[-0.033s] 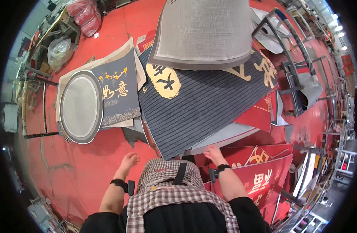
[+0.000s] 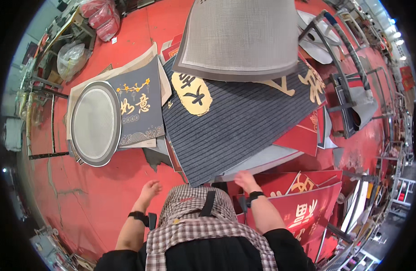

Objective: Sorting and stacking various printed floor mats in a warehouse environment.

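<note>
My left hand (image 2: 151,189) hangs above the red floor to the left of my checked apron (image 2: 196,205), its fingers loosely bent and holding nothing. On the apron's other side, my right hand (image 2: 246,181) has its fingers loosely apart, empty, near the lower edge of a pile of mats. Nearest to it in the pile is a light grey sheet (image 2: 257,161). Over that lies a dark ribbed mat (image 2: 226,126) with gold lettering. A large grey mat with a darker border (image 2: 239,40) covers its far part.
At left, an oval grey mat (image 2: 96,124) overlaps a dark grey printed mat (image 2: 142,106). Red mats (image 2: 314,203) stand upright at my right, near a metal frame (image 2: 348,54). Red wrapped bundles (image 2: 101,20) and a clear plastic bag (image 2: 73,58) sit at far left.
My right hand has shifted slightly left. The left hand is almost in the same place, and the mats lie as before, with the view moved a little.
</note>
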Available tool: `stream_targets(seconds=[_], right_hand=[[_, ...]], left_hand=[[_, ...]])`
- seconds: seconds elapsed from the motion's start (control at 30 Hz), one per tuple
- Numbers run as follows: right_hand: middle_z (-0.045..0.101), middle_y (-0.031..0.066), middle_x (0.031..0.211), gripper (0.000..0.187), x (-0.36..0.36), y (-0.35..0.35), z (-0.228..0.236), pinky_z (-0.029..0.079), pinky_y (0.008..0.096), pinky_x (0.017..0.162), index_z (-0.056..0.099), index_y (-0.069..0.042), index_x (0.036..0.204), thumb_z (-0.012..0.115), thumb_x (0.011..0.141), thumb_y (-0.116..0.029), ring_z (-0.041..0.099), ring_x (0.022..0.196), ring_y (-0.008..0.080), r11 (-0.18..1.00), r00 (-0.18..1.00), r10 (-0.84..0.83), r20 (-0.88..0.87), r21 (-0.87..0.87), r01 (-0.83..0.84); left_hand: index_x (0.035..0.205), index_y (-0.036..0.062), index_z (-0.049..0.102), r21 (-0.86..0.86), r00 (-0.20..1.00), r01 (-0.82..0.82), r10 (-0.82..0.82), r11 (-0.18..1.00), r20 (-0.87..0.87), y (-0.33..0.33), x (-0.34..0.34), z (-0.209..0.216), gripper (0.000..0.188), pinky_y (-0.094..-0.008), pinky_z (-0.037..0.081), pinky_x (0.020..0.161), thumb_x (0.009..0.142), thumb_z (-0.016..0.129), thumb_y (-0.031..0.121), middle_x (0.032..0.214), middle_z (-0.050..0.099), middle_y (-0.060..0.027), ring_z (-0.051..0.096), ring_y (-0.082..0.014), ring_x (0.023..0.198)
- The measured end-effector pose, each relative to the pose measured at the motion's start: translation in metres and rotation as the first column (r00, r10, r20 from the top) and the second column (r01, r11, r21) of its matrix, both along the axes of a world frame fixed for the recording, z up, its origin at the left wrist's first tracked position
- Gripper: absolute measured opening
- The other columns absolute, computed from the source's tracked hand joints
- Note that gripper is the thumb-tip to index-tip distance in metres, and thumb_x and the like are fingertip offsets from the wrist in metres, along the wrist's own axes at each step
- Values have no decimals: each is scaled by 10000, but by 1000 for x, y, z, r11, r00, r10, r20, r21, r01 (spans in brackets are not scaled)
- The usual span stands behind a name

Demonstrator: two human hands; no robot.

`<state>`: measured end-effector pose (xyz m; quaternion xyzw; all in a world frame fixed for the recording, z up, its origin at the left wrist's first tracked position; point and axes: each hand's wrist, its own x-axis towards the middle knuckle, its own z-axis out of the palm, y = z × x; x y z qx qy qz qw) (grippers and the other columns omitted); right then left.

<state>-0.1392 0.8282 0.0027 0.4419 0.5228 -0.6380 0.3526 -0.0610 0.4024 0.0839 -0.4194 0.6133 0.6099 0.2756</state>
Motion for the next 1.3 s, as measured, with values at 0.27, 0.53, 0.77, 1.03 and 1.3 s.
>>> stream_targets(seconds=[0.27, 0.53, 0.77, 1.03, 1.3], right_hand=[[518, 97, 906, 304, -33, -74, -39, 473, 348, 624, 493, -15, 982, 602, 779, -213, 527, 716, 218, 947, 944, -308, 122, -53, 316], [547, 85, 657, 237, -113, -62, 93, 481, 375, 576, 504, -28, 811, 590, 786, -248, 560, 597, 218, 928, 992, -122, -33, -358, 102], [588, 91, 928, 320, -56, 7, 199, 474, 329, 539, 485, -9, 1069, 522, 814, -200, 582, 704, 187, 939, 917, -81, -391, -339, -62], [595, 81, 910, 299, 1, 34, 195, 504, 339, 593, 482, -13, 1065, 472, 838, -207, 591, 734, 190, 966, 956, 9, -293, -244, -84], [599, 105, 912, 302, 15, -29, 168, 490, 376, 684, 503, -11, 1042, 426, 889, -259, 592, 750, 213, 946, 945, 98, -313, -265, -186]], left_hand=[[1143, 54, 458, -114, 971, -100, 122, 988, 205, 8, 53, 23, 302, -295, 433, 755, 874, 445, 190, 971, 579, -74, 568, -155, 866], [1205, 53, 393, 235, 980, -197, 192, 952, 42, 36, -8, 18, 514, -310, 423, 777, 866, 437, 437, 1063, 549, -80, 543, -175, 928], [1241, 50, 372, 738, 853, -267, 508, 619, -117, 93, -146, 79, 684, -385, 376, 877, 808, 433, 575, 1195, 477, -104, 469, -231, 1062], [1239, -15, 312, -268, 879, -110, -32, 957, -475, 131, -142, 48, 521, -307, 385, 893, 748, 487, -43, 1158, 497, -142, 492, -223, 1044], [1267, -33, 296, -529, 507, 155, -527, 834, -682, 66, -203, 131, 583, -327, 333, 942, 733, 520, 40, 1193, 451, -240, 407, -332, 1151]])
